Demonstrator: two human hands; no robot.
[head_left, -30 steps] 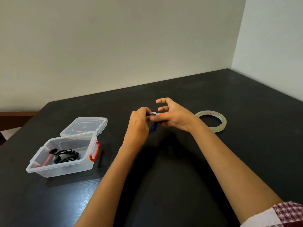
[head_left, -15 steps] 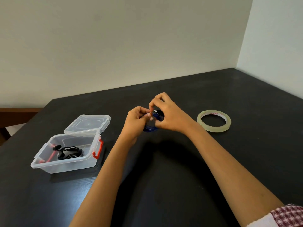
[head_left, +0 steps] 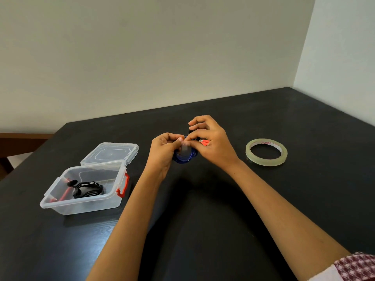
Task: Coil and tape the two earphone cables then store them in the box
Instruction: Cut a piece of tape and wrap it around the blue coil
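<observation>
A coiled blue earphone cable is held above the black table between both hands. My left hand grips its left side. My right hand pinches its top, where a strip of clear tape lies over the coil. A small red piece shows under my right fingers. A coiled black earphone cable lies inside the clear plastic box at the left, whose lid is folded open behind it. The roll of clear tape lies flat to the right of my hands.
The box has red latches on its ends. White walls meet at the table's far right corner. A brown wooden piece stands beyond the table's left edge.
Both hands have closed in on the blue coil. My right fingers, spread a second ago, now pinch down over it with the tape strip across the cable.
</observation>
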